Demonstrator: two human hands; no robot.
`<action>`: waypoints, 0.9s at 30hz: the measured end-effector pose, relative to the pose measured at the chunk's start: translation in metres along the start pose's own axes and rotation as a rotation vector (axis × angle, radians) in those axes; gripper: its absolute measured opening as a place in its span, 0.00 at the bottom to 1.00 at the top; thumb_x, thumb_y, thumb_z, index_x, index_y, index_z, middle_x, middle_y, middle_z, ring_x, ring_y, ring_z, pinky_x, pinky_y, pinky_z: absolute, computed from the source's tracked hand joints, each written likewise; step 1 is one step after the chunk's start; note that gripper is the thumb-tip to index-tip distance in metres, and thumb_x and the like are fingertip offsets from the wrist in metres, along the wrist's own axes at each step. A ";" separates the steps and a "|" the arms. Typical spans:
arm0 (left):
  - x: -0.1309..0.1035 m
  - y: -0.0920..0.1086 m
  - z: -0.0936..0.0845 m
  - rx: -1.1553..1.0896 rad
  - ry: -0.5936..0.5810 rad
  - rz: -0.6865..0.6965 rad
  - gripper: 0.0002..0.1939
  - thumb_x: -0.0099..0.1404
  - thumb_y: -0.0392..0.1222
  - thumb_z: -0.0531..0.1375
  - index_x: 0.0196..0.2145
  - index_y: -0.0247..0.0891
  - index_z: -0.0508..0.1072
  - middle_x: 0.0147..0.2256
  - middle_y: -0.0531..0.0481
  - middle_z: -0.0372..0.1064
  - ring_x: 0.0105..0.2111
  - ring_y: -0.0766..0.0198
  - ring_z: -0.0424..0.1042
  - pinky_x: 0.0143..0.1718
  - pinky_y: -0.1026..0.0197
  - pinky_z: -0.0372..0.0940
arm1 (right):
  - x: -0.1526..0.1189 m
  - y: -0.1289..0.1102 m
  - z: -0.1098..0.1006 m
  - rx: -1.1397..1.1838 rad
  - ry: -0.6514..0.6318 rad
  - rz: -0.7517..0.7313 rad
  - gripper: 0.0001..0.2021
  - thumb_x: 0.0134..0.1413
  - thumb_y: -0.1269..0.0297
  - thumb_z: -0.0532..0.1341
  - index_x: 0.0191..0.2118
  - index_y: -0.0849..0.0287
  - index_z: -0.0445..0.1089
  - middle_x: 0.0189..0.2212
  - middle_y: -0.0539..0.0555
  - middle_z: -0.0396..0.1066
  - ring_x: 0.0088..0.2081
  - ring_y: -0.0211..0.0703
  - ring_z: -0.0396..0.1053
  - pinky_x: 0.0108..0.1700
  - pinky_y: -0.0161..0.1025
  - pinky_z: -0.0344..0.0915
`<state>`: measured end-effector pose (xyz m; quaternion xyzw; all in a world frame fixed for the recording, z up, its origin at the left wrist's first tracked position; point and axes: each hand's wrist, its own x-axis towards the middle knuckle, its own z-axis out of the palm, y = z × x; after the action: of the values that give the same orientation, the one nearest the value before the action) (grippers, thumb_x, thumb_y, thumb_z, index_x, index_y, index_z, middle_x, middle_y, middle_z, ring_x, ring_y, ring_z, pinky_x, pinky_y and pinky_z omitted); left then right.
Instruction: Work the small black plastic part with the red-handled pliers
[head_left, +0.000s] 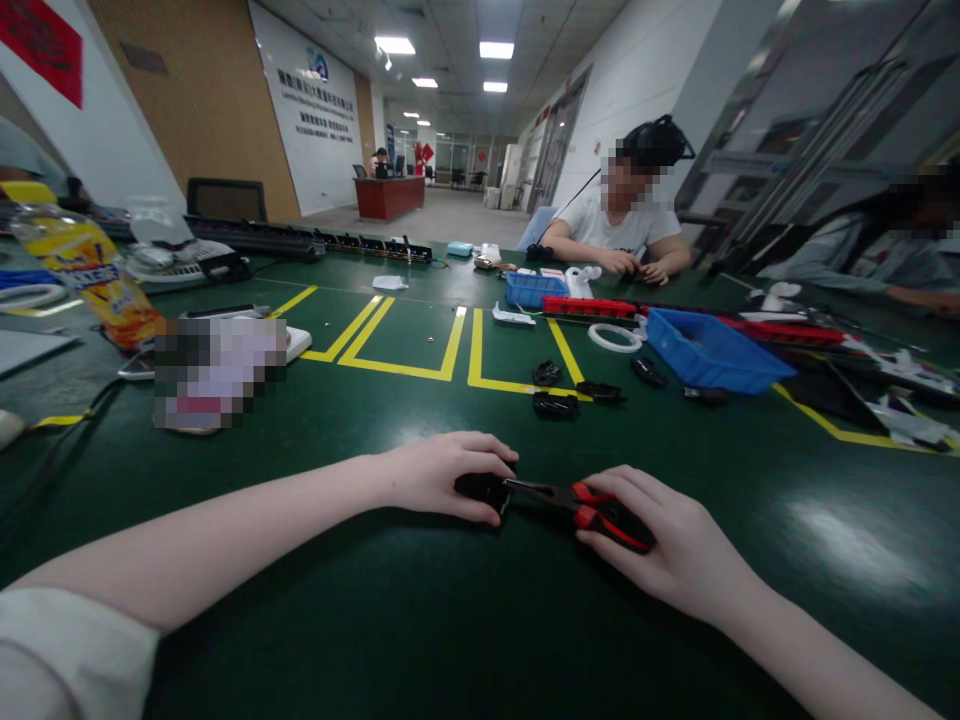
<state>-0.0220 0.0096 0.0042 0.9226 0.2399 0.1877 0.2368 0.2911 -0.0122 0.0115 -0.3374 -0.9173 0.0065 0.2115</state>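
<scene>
Near the middle of the green table (420, 640), my left hand (442, 475) is closed around a small black part (484, 487), thumb below and fingers over its top. My right hand (664, 535) grips the red and black handles of a pair of long-nose pliers (551, 493). The pliers' narrow jaws point left and meet the right side of the black part; whether they clamp it is too small to tell. Several black plastic pieces (555, 404) lie a little beyond my hands, close to the yellow tape.
Farther right stand a blue bin (709, 350) and a white tape ring (615, 338). A drink bottle (94, 265) and a blurred-out phone-like object (225, 375) are at left. Yellow tape lines (394, 369) mark the table. Across it sits a person (619, 215); another is at far right.
</scene>
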 end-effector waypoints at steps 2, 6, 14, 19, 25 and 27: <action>0.000 0.000 0.000 0.005 -0.003 -0.003 0.22 0.65 0.46 0.66 0.54 0.38 0.71 0.61 0.40 0.64 0.60 0.50 0.65 0.59 0.49 0.65 | 0.000 0.002 -0.002 -0.078 0.050 -0.065 0.16 0.58 0.57 0.63 0.49 0.57 0.70 0.42 0.58 0.75 0.38 0.45 0.75 0.36 0.40 0.74; 0.000 0.000 0.001 0.008 0.010 0.009 0.20 0.66 0.47 0.65 0.53 0.38 0.73 0.60 0.40 0.65 0.59 0.50 0.66 0.58 0.50 0.65 | -0.001 0.005 -0.005 -0.238 0.130 -0.194 0.16 0.59 0.58 0.62 0.49 0.61 0.70 0.40 0.60 0.75 0.36 0.46 0.74 0.36 0.41 0.74; 0.000 0.001 0.001 0.027 0.033 0.024 0.20 0.65 0.46 0.67 0.52 0.38 0.73 0.58 0.39 0.67 0.58 0.50 0.67 0.57 0.50 0.66 | 0.000 0.004 0.001 -0.300 0.138 -0.261 0.16 0.61 0.58 0.60 0.49 0.64 0.69 0.40 0.62 0.75 0.38 0.46 0.74 0.36 0.41 0.73; -0.001 0.000 0.001 0.046 0.026 0.028 0.21 0.66 0.48 0.66 0.53 0.37 0.72 0.58 0.39 0.66 0.58 0.50 0.67 0.57 0.50 0.65 | 0.002 0.005 0.002 -0.285 0.165 -0.236 0.17 0.60 0.56 0.61 0.49 0.63 0.69 0.40 0.61 0.75 0.37 0.46 0.74 0.36 0.41 0.71; -0.001 -0.002 0.002 0.062 0.033 0.035 0.22 0.66 0.49 0.66 0.54 0.37 0.72 0.58 0.39 0.65 0.58 0.50 0.67 0.56 0.50 0.66 | 0.001 0.008 0.001 -0.311 0.176 -0.261 0.18 0.59 0.57 0.62 0.50 0.64 0.69 0.41 0.62 0.74 0.39 0.47 0.73 0.38 0.41 0.71; -0.001 -0.003 0.003 0.067 0.027 0.035 0.22 0.66 0.49 0.65 0.54 0.38 0.72 0.58 0.39 0.65 0.58 0.50 0.67 0.56 0.50 0.66 | 0.001 0.009 0.001 -0.334 0.182 -0.278 0.18 0.59 0.58 0.63 0.51 0.65 0.69 0.42 0.62 0.74 0.40 0.47 0.73 0.39 0.42 0.70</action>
<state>-0.0223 0.0105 0.0003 0.9314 0.2331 0.1962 0.1992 0.2957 -0.0049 0.0100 -0.2374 -0.9204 -0.2049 0.2336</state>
